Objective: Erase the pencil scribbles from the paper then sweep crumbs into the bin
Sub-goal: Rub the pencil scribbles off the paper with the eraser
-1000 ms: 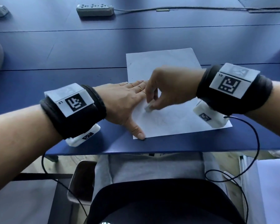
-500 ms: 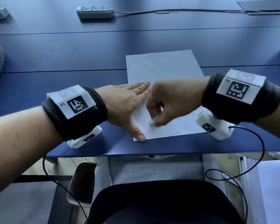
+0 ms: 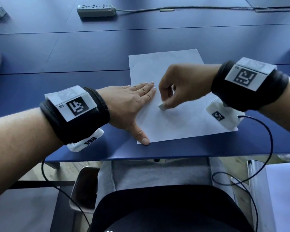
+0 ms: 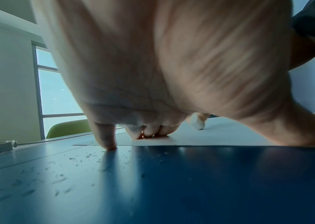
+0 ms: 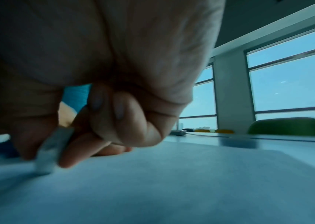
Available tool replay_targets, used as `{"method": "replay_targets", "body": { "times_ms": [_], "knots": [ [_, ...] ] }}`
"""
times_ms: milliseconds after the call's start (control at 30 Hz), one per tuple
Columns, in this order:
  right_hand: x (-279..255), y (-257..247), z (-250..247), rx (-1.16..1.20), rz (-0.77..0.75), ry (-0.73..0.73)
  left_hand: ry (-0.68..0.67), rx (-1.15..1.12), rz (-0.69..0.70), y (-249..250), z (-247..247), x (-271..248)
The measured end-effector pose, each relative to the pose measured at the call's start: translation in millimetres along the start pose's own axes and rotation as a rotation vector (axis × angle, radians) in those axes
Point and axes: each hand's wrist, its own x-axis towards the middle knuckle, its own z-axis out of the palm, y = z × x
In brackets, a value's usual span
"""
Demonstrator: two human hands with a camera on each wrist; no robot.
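Note:
A white sheet of paper (image 3: 166, 67) lies on the blue table (image 3: 74, 56) near its front edge, with faint pencil marks (image 3: 176, 119) on its near half. My left hand (image 3: 132, 104) lies flat on the sheet's left edge, fingers straight, thumb at the near corner. My right hand (image 3: 177, 91) pinches a small white eraser (image 3: 161, 107) and presses its tip on the paper just right of the left fingertips. The eraser (image 4: 197, 123) shows past the left palm, and the eraser (image 5: 51, 151) is blurred. Grey crumbs (image 4: 72, 160) dot the table left of the sheet.
A grey power strip (image 3: 96, 10) with its cable lies at the far side of the table. A dark chair seat (image 3: 84, 188) sits below the table edge on the left. A pale surface (image 3: 281, 195) stands low at the right. Black cables hang from both wrists.
My right hand with the eraser went toward the near edge of the paper, then back away from me to the middle. The left hand stayed flat on the sheet.

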Motion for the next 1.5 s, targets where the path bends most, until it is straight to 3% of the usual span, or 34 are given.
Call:
{"method": "replay_targets", "body": {
  "times_ms": [133,167,300,467,633,800,933,1033,1133,1233,1267,1400,1500],
  "knots": [
    [-10,-17,17,0.038,-0.079,-0.269,-0.008,-0.002,-0.003,0,1,0],
    [-10,-15,15,0.040,-0.073,-0.269,-0.007,-0.008,-0.004,-1,1,0],
    [0,2,1,-0.004,-0.002,0.008,-0.002,-0.016,-0.006,-1,-1,0],
    [-12,-16,17,0.035,-0.091,-0.268,-0.019,-0.010,-0.017,0,-1,-1],
    [0,5,2,0.007,0.004,0.035,0.006,-0.036,-0.008,-1,0,0],
    [-16,-13,15,0.010,-0.086,-0.206,0.022,-0.039,-0.014,2,-3,0],
    [-11,6,1,0.057,-0.024,0.021,0.132,-0.021,-0.002,13,-10,7],
    [-9,15,0,0.001,0.020,0.100,0.131,-0.028,0.004,16,-12,15],
    [-15,9,3,0.033,0.007,0.057,0.070,-0.069,0.052,13,-9,20],
    [-20,1,6,0.057,-0.023,-0.142,0.003,-0.077,0.025,15,-7,20],
    [-19,3,4,0.047,-0.027,-0.149,-0.010,-0.083,0.011,17,-6,19],
    [-12,12,0,-0.026,0.019,0.077,-0.014,-0.092,-0.014,16,-4,19],
    [-17,-9,15,-0.052,-0.089,-0.031,-0.021,-0.097,0.000,16,-3,20]
  ]
}}
